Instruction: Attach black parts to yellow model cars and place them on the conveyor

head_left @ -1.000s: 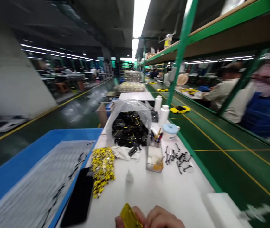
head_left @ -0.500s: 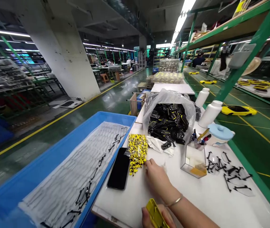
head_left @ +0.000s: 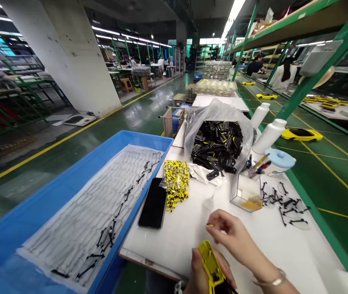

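My left hand [head_left: 197, 272], at the bottom of the head view, is closed around a yellow plastic toy car shell [head_left: 210, 259] with its hollow side up. Just above and to the right, my right hand [head_left: 232, 234] pinches a small yellow part [head_left: 210, 224] between thumb and fingertips, apart from the shell. A loose heap of little yellow-and-black parts [head_left: 176, 185] spills from a clear bag beside a black phone [head_left: 153, 206]. Behind my right hand stands a translucent small bottle [head_left: 207, 204], partly blurred.
A large plastic bag [head_left: 189, 141] of black parts sits at the table's back. Right of it are white bottles [head_left: 269, 134], a clear box [head_left: 241, 196], a blue-lidded tub [head_left: 279, 161] and black rod-like pieces [head_left: 287, 202]. A blue tray [head_left: 70, 183] lies left; yellow cars [head_left: 301, 134] stand on the green conveyor.
My right hand has moved from the yellow-and-black parts back toward the shell, with a small yellow part in its fingers. The shell has shifted slightly up and right.
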A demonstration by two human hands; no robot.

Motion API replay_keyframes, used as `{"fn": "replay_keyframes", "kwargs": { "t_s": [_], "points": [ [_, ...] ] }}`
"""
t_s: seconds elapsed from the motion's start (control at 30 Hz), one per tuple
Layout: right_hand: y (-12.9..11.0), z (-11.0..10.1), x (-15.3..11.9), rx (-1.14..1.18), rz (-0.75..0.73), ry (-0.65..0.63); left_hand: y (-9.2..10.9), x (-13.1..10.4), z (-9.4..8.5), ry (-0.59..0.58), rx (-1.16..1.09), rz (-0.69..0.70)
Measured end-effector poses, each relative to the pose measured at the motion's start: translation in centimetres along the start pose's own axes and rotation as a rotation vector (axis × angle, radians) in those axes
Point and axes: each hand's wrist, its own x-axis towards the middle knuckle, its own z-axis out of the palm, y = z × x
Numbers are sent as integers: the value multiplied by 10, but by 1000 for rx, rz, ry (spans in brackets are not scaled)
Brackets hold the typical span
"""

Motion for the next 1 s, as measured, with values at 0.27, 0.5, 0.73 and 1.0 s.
{"fn": "replay_keyframes", "kwargs": {
  "t_s": [0.27,0.5,0.73,1.0],
  "points": [
    [5,-23,-81,407,182,32,18,-17,6,-1,90,166],
    [-2,-8,-70,664,184,-65,27,-17,13,-147,80,252],
    [-1,-22,-62,797,246,-151,28,-15,15,-52,317,293],
    [-1,-30,-59,881,303,-213,32,-10,22,-74,303,303]
  ]
}}
